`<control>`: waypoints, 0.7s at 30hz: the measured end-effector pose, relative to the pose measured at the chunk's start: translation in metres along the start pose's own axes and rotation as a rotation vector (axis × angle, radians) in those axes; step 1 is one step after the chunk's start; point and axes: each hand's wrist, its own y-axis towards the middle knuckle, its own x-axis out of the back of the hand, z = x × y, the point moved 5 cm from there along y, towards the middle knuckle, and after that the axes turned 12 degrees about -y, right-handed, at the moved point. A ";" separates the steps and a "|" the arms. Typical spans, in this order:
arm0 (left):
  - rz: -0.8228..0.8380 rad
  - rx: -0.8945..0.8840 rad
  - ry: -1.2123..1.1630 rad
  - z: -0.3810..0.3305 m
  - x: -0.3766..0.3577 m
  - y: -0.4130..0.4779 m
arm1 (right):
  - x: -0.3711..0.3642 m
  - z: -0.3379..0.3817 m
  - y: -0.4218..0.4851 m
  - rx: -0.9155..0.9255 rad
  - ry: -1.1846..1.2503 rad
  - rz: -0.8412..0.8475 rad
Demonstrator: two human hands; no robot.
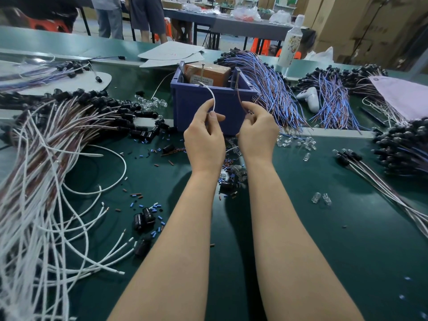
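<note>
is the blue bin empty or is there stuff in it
Not empty: a brown box sits inside the blue bin, showing above its rim.

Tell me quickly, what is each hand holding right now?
Left hand: pinches the white wire.
Right hand: pinches the brown wire.

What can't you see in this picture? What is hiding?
- Head view: lower ends of the white wire and brown wire, hidden behind the left hand and right hand.
- Inside of the blue bin: its front wall hides it.
- Print on the brown box: too small.
- The white wire pile: cut off by the left edge.
</note>
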 end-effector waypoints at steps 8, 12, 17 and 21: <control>-0.040 0.017 -0.018 -0.006 0.005 0.001 | 0.006 -0.005 -0.001 -0.093 0.073 -0.046; -0.301 -0.096 0.035 -0.036 0.031 0.015 | 0.001 0.017 -0.012 0.073 0.122 0.254; -0.362 -0.499 0.166 -0.097 0.033 0.010 | 0.020 0.010 -0.017 0.114 -0.092 0.363; 0.239 -0.196 0.225 -0.067 -0.006 0.002 | 0.046 -0.036 -0.017 -0.118 -0.483 0.507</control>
